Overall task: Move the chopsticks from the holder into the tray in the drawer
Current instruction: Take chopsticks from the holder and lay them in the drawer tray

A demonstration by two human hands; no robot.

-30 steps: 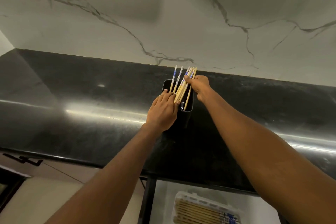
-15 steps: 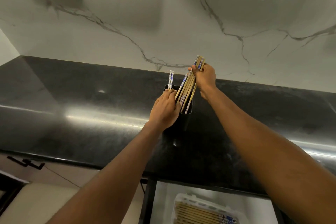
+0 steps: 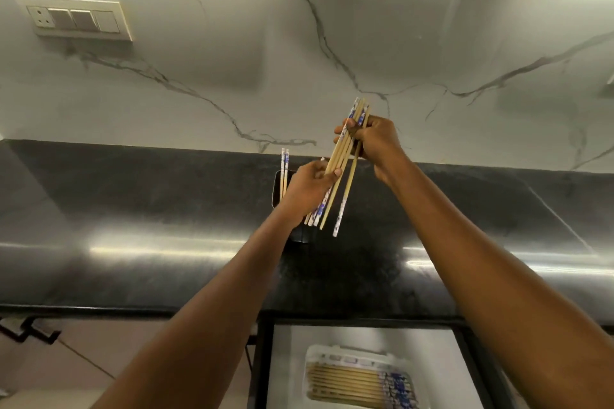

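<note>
Two chopsticks (image 3: 284, 169) beside holder (image 3: 278, 189) rim

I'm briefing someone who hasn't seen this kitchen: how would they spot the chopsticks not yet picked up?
Find the black countertop under the marble wall, then the black holder standing on it, beside the left hand. The two chopsticks stand upright in its left end, blue-and-white tips up; unlike the slanted bundle gripped by both hands, nobody touches them.

No legible text anywhere; chopsticks (image 3: 345, 156) perhaps bear only blue patterning.
</note>
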